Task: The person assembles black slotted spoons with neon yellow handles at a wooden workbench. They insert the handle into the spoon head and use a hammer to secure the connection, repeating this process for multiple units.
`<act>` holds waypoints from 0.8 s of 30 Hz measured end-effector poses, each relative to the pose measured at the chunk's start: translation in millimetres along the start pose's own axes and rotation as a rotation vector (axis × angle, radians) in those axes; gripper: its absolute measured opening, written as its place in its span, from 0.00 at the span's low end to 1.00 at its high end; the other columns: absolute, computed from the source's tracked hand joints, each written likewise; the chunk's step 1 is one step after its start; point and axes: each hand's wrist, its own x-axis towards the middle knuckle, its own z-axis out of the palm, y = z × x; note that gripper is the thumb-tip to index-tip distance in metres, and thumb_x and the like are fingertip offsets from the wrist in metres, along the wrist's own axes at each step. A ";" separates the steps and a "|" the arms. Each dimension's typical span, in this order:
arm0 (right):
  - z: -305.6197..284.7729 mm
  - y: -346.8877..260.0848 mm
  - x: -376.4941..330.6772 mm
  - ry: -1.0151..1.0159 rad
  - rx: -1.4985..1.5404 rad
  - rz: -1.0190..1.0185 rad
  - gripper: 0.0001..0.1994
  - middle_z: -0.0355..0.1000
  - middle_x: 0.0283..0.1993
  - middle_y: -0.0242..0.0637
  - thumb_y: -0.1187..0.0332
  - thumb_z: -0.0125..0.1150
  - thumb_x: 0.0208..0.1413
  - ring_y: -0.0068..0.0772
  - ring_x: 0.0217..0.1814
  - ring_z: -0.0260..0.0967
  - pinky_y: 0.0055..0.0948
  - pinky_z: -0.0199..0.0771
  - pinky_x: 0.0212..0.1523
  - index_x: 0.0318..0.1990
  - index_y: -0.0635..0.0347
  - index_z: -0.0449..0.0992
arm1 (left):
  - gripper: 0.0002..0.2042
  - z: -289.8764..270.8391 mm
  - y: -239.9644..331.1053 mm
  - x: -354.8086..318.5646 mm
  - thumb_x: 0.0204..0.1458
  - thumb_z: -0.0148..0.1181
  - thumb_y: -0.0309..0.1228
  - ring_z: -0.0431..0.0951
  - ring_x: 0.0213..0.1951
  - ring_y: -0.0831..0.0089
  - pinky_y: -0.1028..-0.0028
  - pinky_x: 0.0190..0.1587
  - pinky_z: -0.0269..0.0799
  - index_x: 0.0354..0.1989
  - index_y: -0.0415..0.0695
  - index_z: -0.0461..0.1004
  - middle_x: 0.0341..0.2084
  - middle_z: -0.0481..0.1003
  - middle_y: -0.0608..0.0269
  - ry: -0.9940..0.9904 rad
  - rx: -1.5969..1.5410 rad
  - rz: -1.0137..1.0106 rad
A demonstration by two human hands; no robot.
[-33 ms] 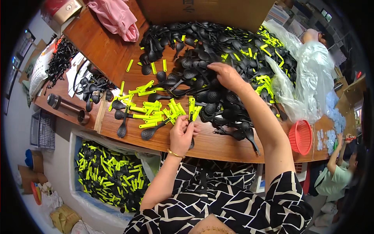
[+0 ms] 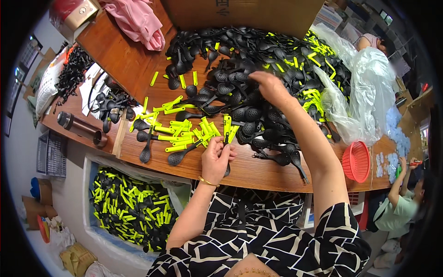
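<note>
My left hand [image 2: 216, 157] is closed around a black spoon near the table's front edge. The spoon's dark bowl [image 2: 227, 170] shows below my fingers. Bright yellow-green handle pieces [image 2: 226, 123] stand just beyond my fingertips, and I cannot tell whether they join the spoon. Over the big heap of black slotted spoons [image 2: 251, 113], my right hand [image 2: 272, 87] reaches out with stretched fingers pointing left. Nothing can be made out in it, though its underside is hidden. Loose yellow-green handles [image 2: 177, 125] lie left of my left hand, with several black spoons [image 2: 145, 154] among them.
A cardboard box [image 2: 258, 18] stands behind the heap. Clear plastic sheeting [image 2: 371, 97] and a red basket [image 2: 355, 161] are on the right. Below left, a lined bin [image 2: 90, 203] holds spoons with yellow-green handles. A brown flask [image 2: 80, 128] lies left. Other people [image 2: 394, 214] are at far right.
My right hand has shifted slightly to the right over the heap. My left hand stays almost where it was, with the spoon in it.
</note>
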 end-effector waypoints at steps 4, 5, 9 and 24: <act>-23.6 7.9 20.5 0.105 -0.022 0.155 0.18 0.80 0.58 0.47 0.76 0.58 0.58 0.54 0.59 0.78 0.45 0.78 0.62 0.56 0.57 0.83 | 0.12 1.7 -2.9 -1.4 0.70 0.55 0.23 0.85 0.36 0.71 0.75 0.38 0.81 0.58 0.35 0.64 0.39 0.81 0.53 0.000 0.049 0.018; -27.9 -2.6 30.5 0.050 -0.034 0.142 0.18 0.80 0.57 0.45 0.74 0.60 0.59 0.53 0.58 0.79 0.45 0.79 0.61 0.56 0.55 0.84 | 0.12 0.3 -2.6 -2.4 0.70 0.55 0.23 0.85 0.36 0.71 0.75 0.38 0.82 0.58 0.35 0.64 0.39 0.81 0.53 0.012 0.053 0.024; -2.3 -65.5 54.0 0.094 -0.131 -0.092 0.14 0.81 0.51 0.33 0.62 0.70 0.57 0.43 0.56 0.78 0.42 0.80 0.56 0.51 0.45 0.86 | 0.12 0.1 -3.9 -3.0 0.70 0.55 0.23 0.85 0.36 0.72 0.75 0.38 0.82 0.58 0.36 0.65 0.39 0.81 0.53 0.011 0.049 0.025; 69.0 -82.9 140.9 -0.326 -0.633 -0.031 0.17 0.83 0.51 0.36 0.54 0.62 0.62 0.40 0.60 0.76 0.49 0.67 0.69 0.49 0.53 0.87 | 0.12 1.2 4.6 -6.8 0.69 0.55 0.21 0.84 0.36 0.74 0.76 0.40 0.82 0.58 0.34 0.66 0.38 0.81 0.55 0.002 0.033 0.008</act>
